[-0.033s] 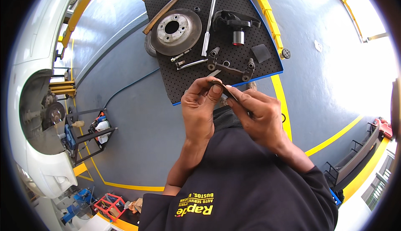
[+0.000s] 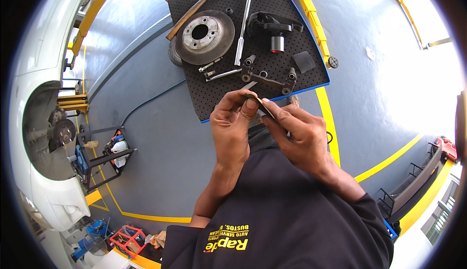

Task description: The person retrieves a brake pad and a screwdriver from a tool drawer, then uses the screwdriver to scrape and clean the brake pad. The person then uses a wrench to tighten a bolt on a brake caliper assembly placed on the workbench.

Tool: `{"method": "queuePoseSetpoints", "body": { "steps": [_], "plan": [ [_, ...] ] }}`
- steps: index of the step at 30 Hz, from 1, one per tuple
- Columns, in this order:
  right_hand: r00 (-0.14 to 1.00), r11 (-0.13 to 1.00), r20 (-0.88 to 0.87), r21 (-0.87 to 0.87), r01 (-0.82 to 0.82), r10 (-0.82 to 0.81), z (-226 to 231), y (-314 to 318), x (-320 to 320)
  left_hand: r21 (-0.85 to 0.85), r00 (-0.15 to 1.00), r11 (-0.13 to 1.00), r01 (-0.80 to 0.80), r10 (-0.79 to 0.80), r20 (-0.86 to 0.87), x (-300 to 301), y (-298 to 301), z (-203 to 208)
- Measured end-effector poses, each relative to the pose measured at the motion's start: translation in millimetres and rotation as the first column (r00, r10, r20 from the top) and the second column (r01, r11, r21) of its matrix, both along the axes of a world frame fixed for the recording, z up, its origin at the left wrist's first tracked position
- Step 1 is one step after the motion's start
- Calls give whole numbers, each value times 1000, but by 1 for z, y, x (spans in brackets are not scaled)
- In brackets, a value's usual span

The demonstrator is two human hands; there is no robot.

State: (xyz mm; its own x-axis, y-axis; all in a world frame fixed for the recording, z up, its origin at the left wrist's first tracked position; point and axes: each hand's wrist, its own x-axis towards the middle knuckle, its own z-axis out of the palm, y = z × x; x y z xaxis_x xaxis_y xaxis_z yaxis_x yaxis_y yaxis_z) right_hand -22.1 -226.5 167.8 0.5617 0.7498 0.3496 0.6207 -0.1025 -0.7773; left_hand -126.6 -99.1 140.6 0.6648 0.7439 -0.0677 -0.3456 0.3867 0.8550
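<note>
In front of me, just off the near edge of the table, both hands hold a thin dark flat piece [image 2: 265,107], seen almost edge-on, so its kind cannot be told. My left hand [image 2: 232,123] pinches its left end between thumb and fingers. At the other end, my right hand [image 2: 302,132] grips with thumb and fingers closed. Beyond the fingertips lies a caliper bracket [image 2: 267,80] with a pin at each end. A dark square sheet [image 2: 304,62] is right of it, and a narrow grey strip [image 2: 250,85] shows just past my left fingertips.
The black perforated table [image 2: 204,91] carries a brake disc [image 2: 218,35], a hammer [image 2: 204,0], a long ratchet handle [image 2: 245,23], a brake caliper [image 2: 277,26] and small bolts. At left, a white car [image 2: 53,196] has an exposed wheel hub, beside a black-framed cart [image 2: 109,159].
My right hand has shifted very slightly around the thin dark piece. Both hands keep their grip, and the things on the table have not moved.
</note>
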Motion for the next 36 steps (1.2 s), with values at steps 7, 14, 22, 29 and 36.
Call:
{"method": "queuePoseSetpoints", "body": {
  "steps": [7, 14, 22, 29, 36],
  "plan": [
    [995, 1000, -105, -3, -1, 0, 10, -3, 0, -3, 993, 995, 104, -104, 54, 0, 6, 6],
    [366, 971, -923, 29, -239, 118, 8, -10, 28, 27, 921, 954, 297, -294, 256, 3, 20, -21],
    [977, 993, -199, -78, -91, 73, 3, -6, 10, -30, 994, 997, 66, -62, 94, 4, -5, -16],
    [996, 999, -90, -36, 24, -27, -1, -8, -5, -22, 991, 994, 104, -101, 89, 6, -5, -9],
    [253, 930, -931, 174, -325, 262, -1, -19, 31, 62, 913, 945, 321, -326, 247, 1, 17, -27]
  ]
}}
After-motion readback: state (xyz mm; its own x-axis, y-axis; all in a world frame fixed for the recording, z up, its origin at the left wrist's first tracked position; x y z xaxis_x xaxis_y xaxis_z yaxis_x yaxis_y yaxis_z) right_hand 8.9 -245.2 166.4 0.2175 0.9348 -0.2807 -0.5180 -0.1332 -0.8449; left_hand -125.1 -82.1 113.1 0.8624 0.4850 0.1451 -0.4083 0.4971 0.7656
